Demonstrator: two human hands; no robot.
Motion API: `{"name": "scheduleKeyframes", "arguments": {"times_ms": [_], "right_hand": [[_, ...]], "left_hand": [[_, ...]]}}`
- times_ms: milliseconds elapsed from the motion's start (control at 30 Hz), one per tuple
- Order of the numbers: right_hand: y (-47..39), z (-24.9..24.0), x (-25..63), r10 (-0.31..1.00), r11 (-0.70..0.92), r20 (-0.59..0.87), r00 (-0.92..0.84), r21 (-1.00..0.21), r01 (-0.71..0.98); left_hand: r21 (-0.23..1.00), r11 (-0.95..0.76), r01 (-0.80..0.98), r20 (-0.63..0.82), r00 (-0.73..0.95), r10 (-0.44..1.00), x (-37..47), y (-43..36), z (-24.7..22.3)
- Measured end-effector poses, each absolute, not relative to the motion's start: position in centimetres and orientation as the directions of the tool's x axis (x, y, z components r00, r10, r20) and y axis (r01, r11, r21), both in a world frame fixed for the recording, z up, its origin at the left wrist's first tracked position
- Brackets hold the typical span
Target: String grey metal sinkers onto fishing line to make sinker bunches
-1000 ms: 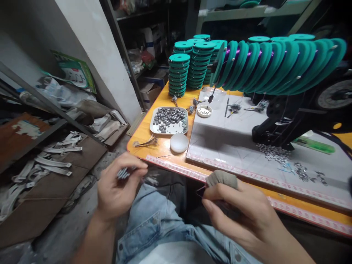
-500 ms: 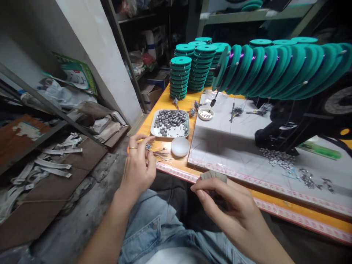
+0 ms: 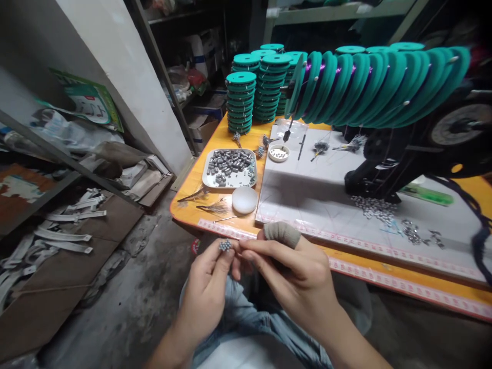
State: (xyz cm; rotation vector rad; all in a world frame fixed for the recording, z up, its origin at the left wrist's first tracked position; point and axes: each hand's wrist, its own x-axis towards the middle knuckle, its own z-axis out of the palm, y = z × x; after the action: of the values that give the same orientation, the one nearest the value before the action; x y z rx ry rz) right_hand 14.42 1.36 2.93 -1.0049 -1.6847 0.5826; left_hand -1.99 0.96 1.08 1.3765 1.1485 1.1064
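Between the thumb and fingers of my left hand (image 3: 207, 282), a small bundle of grey-blue-tipped pieces (image 3: 225, 246) is pinched, tips up. My right hand (image 3: 300, 274) is closed in a pinch right beside it, fingertips almost touching the left fingers; whatever it holds is too small to make out. A grey cloth finger sleeve (image 3: 283, 234) covers one right finger. Beyond the hands, a white tray (image 3: 240, 181) carries dark metal cylinders and small greenish bits. Nearer lie a round white disc (image 3: 245, 200), a bundle of thin wires (image 3: 215, 206) and a thin rod (image 3: 226, 219).
Green spools (image 3: 241, 105) stand stacked at the back of the yellow table (image 3: 184, 209). A row of green spools (image 3: 376, 87) on a black machine (image 3: 369, 179) overhangs the grey board (image 3: 307, 200). Small metal parts (image 3: 372, 207) and a little white dish (image 3: 279, 159) rest there.
My left hand has come from the table's left corner back toward my lap, now with the tipped bundle in it. My right hand has moved left to meet it. The view has shifted slightly.
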Motion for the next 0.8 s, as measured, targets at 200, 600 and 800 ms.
{"name": "scheduleKeyframes", "arguments": {"times_ms": [200, 600, 800], "right_hand": [[1.1, 2.6, 14.9, 0.877, 0.470, 0.473, -0.086, -0.805, 0.362], [-0.2, 2.6, 15.5, 0.940, 0.335, 0.341, -0.028, -0.903, 0.271], [-0.5, 2.2, 16.3, 0.899, 0.422, 0.434, -0.052, -0.831, 0.363]], "left_hand": [[0.998, 0.050, 0.041, -0.059, 0.262, 0.963, -0.2, 0.6, 0.4], [0.999, 0.015, 0.036, -0.023, 0.247, 0.969, 0.7, -0.1, 0.2], [0.994, -0.080, -0.072, 0.093, 0.195, 0.976, 0.0, -0.3, 0.1]]}}
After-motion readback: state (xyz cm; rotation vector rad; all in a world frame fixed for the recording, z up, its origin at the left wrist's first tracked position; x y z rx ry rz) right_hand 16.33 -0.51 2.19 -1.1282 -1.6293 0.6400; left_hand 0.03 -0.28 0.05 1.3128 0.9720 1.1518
